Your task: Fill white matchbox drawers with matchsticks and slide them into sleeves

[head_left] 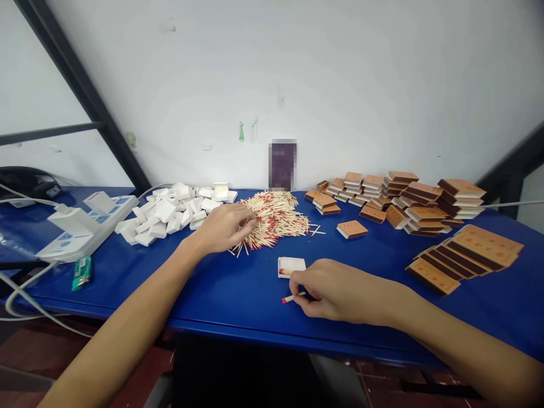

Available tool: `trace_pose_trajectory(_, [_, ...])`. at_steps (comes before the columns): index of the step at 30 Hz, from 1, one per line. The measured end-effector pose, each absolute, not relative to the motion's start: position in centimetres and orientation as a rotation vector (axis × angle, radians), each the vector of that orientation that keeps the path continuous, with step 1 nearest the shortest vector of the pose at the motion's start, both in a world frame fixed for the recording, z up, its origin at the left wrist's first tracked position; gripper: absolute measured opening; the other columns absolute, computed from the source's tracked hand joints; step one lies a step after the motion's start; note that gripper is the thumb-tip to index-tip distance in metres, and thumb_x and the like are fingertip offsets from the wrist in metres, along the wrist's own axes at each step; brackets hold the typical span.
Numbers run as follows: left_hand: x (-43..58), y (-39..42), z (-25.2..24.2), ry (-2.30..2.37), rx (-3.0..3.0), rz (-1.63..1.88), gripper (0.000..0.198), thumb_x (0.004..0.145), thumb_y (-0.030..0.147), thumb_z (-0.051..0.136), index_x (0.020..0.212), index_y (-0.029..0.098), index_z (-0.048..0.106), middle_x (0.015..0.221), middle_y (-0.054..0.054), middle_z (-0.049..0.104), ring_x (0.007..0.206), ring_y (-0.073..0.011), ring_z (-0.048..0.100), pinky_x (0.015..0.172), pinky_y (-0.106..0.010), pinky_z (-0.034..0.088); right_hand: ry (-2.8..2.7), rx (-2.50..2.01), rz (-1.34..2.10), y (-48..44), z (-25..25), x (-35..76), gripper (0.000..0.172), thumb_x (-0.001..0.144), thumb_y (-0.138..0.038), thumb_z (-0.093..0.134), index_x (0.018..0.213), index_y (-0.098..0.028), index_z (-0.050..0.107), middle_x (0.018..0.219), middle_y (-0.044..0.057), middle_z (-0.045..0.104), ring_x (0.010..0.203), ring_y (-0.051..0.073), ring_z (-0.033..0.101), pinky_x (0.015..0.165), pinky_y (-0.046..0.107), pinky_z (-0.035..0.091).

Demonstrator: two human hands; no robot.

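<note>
My left hand rests at the left side of a heap of loose red-tipped matches. Its fingers are curled into the matches, and whatever lies between the fingertips is hidden. In front of me my right hand pinches a few matches, their red heads pointing left, just above the blue table. Right behind those fingers lies a white matchbox tray, its open side up, with some matches along its near side. The right fingers partly cover this tray.
White trays are piled left of the matches. Stacks of orange-brown matchbox sleeves stand at the right, with a fanned row of sleeves nearer. A power strip, cables and a green lighter lie on the blue table at left.
</note>
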State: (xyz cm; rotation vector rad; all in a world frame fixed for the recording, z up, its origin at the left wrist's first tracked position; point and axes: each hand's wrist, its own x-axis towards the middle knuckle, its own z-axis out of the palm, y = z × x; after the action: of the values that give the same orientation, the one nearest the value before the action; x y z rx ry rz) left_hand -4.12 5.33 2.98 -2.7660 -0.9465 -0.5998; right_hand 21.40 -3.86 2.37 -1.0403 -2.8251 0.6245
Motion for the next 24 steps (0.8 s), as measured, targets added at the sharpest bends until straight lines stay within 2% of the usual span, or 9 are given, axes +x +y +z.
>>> trace_pose_trajectory(4, [-4.6, 5.6, 3.1, -0.978, -2.793, -0.549, 0.026, 0.093, 0.026, 0.041, 0.085, 0.017, 0.064, 0.076, -0.003, 0.063, 0.070, -0.0162, 0.056, 0.065, -0.029, 0.040, -2.823, -1.081, 0.775, -4.1, 2.6, 21.7, 0.002, 0.076, -0.019, 0.060, 0.077, -0.020, 0.061, 0.061, -0.005, 0.056, 0.051, 0.008, 0.042, 0.049, 0.020, 0.026])
trace_pose_trajectory(11, [-5.3, 5.7, 3.5, -1.033, -2.786, -0.553, 0.029, 0.091, 0.026, 0.041, 0.090, 0.017, 0.068, 0.079, -0.005, 0.068, 0.074, -0.0164, 0.060, 0.068, -0.030, 0.043, -2.856, -1.212, 0.827, -4.3, 3.5, 22.5, 0.007, 0.072, -0.023, 0.063, 0.078, -0.023, 0.067, 0.066, -0.001, 0.060, 0.071, 0.015, 0.054, 0.052, 0.020, 0.031])
trace_pose_trajectory(19, [-5.0, 5.5, 3.5, -0.959, -2.778, -0.588, 0.028, 0.091, 0.025, 0.039, 0.084, 0.017, 0.065, 0.071, -0.003, 0.063, 0.068, -0.0152, 0.057, 0.065, -0.029, 0.042, -2.825, -1.204, 0.774, -4.1, 3.3, 22.3, 0.005, 0.071, -0.020, 0.065, 0.075, -0.021, 0.067, 0.068, 0.000, 0.061, 0.066, 0.015, 0.055, 0.051, 0.022, 0.033])
trace_pose_trajectory(24, [-4.2, 4.9, 3.5, -0.886, -2.798, -0.581, 0.024, 0.091, 0.021, 0.040, 0.077, 0.017, 0.060, 0.068, -0.001, 0.060, 0.065, -0.0147, 0.052, 0.064, -0.029, 0.038, -2.779, -1.196, 0.819, -3.9, 3.4, 22.5, 0.004, 0.072, -0.017, 0.064, 0.075, -0.020, 0.065, 0.062, -0.002, 0.059, 0.063, 0.013, 0.055, 0.051, 0.021, 0.033])
